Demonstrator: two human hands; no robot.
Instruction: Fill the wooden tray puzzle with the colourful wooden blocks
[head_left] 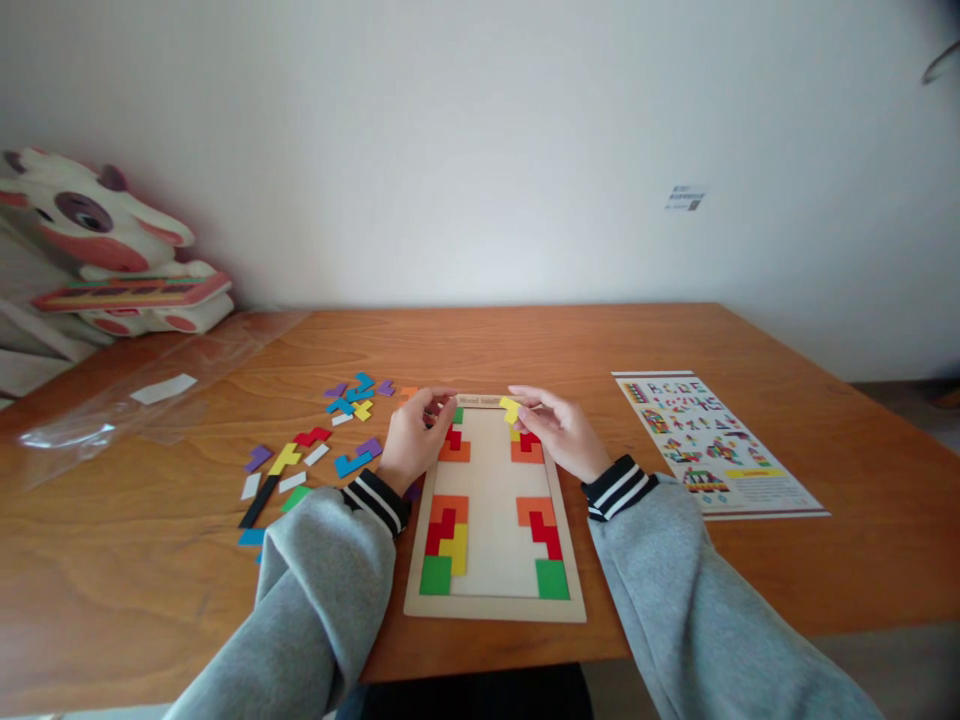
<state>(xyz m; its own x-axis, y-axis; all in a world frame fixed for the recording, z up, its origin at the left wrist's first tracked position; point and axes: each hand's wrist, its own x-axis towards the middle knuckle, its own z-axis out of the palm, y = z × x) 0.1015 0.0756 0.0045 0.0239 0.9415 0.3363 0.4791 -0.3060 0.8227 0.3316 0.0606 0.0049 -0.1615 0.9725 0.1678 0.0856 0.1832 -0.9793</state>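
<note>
A wooden puzzle tray (495, 608) lies on the table between my arms, with green, red, orange and yellow pieces along its two long sides and bare wood down its middle. Above the tray's far right corner, my right hand (559, 430) pinches a yellow puzzle piece (511, 408) between thumb and fingers. My left hand (416, 435) rests at the far left corner, its fingers curled at the frame near a red piece (454, 438) and a green piece (458, 415). What the left fingers hold, if anything, is hidden.
Loose coloured pieces (358, 463) are scattered left of the tray. A printed pattern sheet (712, 440) lies to the right. A clear plastic bag (142, 400) and a cow-shaped toy keyboard (135, 250) are at the far left. A white wall stands behind the table (525, 345).
</note>
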